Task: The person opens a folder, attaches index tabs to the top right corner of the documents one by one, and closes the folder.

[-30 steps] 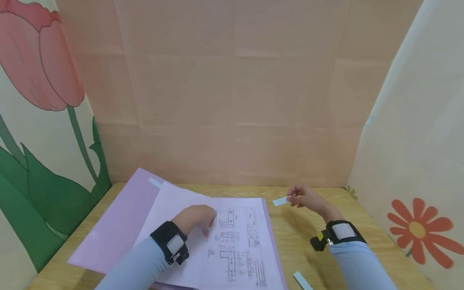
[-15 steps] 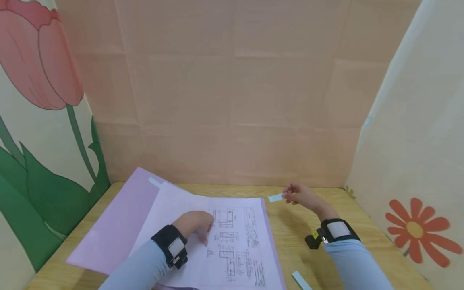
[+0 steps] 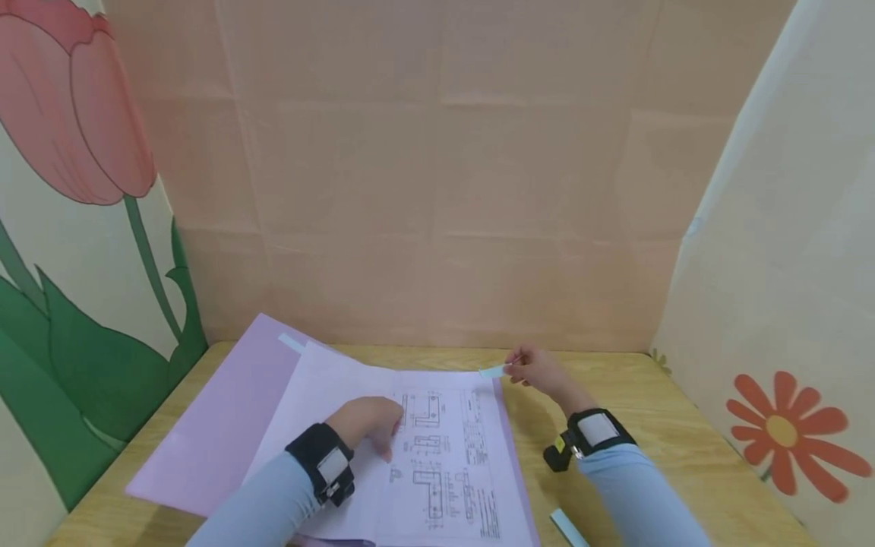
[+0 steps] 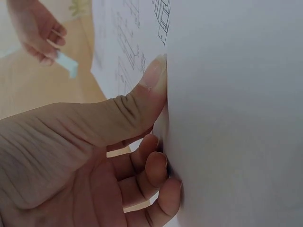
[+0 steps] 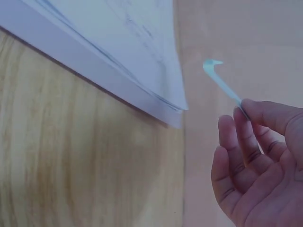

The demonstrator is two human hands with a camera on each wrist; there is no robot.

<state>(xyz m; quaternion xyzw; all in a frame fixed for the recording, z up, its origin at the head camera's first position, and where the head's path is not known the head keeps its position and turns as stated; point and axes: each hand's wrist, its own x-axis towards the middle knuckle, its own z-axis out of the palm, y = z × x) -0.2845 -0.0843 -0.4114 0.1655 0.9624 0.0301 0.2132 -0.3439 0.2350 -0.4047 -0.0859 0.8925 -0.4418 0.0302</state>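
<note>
On the table lies an open purple folder (image 3: 205,425) with white sheets. The right-hand sheet (image 3: 492,425) carries printed technical drawings. My left hand (image 3: 365,427) rests on the sheets near the fold; in the left wrist view its thumb (image 4: 154,78) and bent fingers touch the paper, apart from each other. My right hand (image 3: 540,372) pinches a light blue sticky strip (image 3: 491,371) between thumb and fingertips. That strip's free end is curled over in the right wrist view. In the head view it overlaps the top right corner of the sheet; whether it touches cannot be told.
A second light blue strip (image 3: 567,527) lies on the wooden table (image 3: 608,380), right of the folder. Another strip (image 3: 292,343) is on the folder's left cover near its top edge. A brown-covered wall (image 3: 437,175) stands behind the table, with flower-patterned panels at both sides.
My right hand has moved left with the strip, from beside the folder to the sheet's top right corner. My left hand has shifted slightly towards me and then stays in place.
</note>
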